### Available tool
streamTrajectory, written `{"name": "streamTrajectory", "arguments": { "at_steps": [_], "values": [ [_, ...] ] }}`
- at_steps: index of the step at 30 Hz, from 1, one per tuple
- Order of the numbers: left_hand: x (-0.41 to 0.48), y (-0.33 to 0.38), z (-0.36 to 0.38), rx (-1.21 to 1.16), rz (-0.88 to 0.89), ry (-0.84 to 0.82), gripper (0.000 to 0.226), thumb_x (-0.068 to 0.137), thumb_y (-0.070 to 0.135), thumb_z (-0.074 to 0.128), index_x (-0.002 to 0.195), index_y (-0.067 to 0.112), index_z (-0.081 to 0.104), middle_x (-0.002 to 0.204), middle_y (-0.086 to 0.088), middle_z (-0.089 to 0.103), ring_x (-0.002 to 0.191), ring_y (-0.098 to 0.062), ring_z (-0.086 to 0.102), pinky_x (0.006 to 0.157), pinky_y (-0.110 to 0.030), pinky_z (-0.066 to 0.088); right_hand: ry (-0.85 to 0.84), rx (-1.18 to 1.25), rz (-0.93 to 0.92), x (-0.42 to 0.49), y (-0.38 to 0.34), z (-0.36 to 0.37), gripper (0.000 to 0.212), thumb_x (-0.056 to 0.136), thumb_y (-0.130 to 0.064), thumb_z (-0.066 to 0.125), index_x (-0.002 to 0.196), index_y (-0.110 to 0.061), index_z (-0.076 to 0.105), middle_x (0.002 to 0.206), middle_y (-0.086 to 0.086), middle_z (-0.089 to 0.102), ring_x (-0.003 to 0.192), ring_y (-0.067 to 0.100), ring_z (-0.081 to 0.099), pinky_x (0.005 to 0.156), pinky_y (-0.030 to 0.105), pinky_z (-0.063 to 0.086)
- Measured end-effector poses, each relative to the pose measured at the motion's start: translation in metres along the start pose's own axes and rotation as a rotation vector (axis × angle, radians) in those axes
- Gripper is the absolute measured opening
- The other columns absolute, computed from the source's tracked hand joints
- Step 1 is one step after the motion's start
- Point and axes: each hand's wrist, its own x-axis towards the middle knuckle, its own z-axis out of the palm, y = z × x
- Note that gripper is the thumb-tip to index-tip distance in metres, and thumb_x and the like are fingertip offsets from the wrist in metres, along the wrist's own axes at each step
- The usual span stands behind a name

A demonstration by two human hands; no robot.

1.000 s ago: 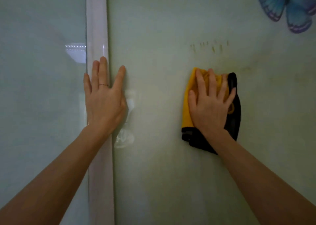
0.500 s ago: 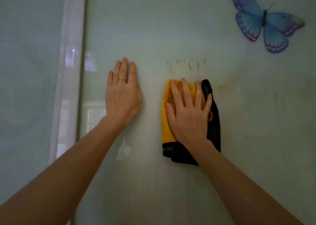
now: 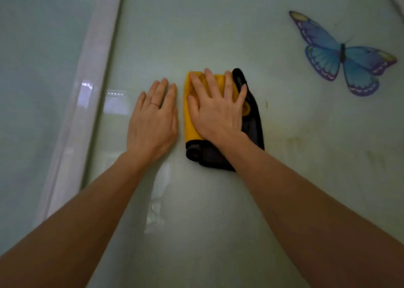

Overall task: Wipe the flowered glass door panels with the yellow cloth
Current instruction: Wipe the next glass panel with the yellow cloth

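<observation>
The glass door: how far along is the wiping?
Partway, it seems. The glass panel around the left hand looks streak-free. In hand: the right hand presses the yellow cloth flat on it. Left: yellowish smears right of the cloth, below the butterfly sticker. Whether the neighbouring panel beyond the white frame is done, I cannot tell.

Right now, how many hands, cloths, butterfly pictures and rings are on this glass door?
Hands: 2, left hand and right hand
Cloths: 1, yellow cloth
Butterflies: 1, blue butterfly
Rings: 1, ring on the left hand
Total: 5
</observation>
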Motion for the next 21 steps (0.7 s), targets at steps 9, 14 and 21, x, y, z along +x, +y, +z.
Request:
{"name": "streamTrajectory", "arguments": {
  "at_steps": [9,14,21],
  "values": [
    [-0.004,0.006,0.002,0.025,-0.029,-0.003,0.062,0.097,0.023,0.025,0.156,0.006,0.033,0.164,-0.015,0.026,0.153,-0.03,0.021,0.123,-0.045,0.014,0.089,-0.066,0.223,-0.026,0.028,0.003,0.068,0.096,-0.05,0.017,0.156,-0.029,0.041,0.164,0.009,0.035,0.151,0.047,0.023,0.116,0.073,0.01],
    [-0.002,0.002,0.001,-0.008,-0.041,-0.026,0.062,0.099,0.03,0.023,0.157,0.009,0.032,0.165,-0.014,0.025,0.153,-0.028,0.02,0.124,-0.044,0.012,0.052,-0.031,-0.022,-0.033,-0.024,0.009,0.063,0.095,-0.047,0.022,0.154,-0.035,0.043,0.164,0.005,0.036,0.151,0.047,0.022,0.117,0.071,0.006],
    [-0.003,0.001,0.002,0.014,-0.007,0.003,0.061,0.096,0.02,0.027,0.154,0.003,0.036,0.162,-0.017,0.03,0.151,-0.033,0.026,0.122,-0.048,0.016,0.057,-0.055,0.015,0.012,0.045,-0.002,0.074,0.088,-0.057,0.012,0.154,-0.041,0.041,0.164,-0.002,0.035,0.152,0.034,0.026,0.119,0.065,0.01]
  ]
}}
